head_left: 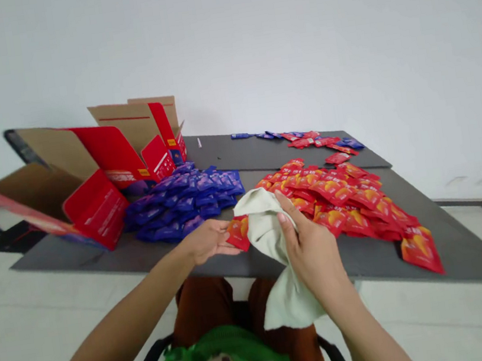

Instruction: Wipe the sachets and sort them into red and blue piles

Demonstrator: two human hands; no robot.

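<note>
My left hand is closed on the edge of a small red packet with an orange-yellow print, held above the table's front edge. A pale greenish-white cloth is gripped in my right hand; its upper fold lies against the packet's right side and its lower end hangs over my lap. Just beyond my left hand is a heap of blue-purple packets. To the right of the cloth spreads a pile of similar red packets. The cloth hides part of the held packet.
Open red cardboard boxes with raised brown flaps stand at the left of the dark grey table. At the back lie more red packets, blue packets and a small white object. A white wall rises behind.
</note>
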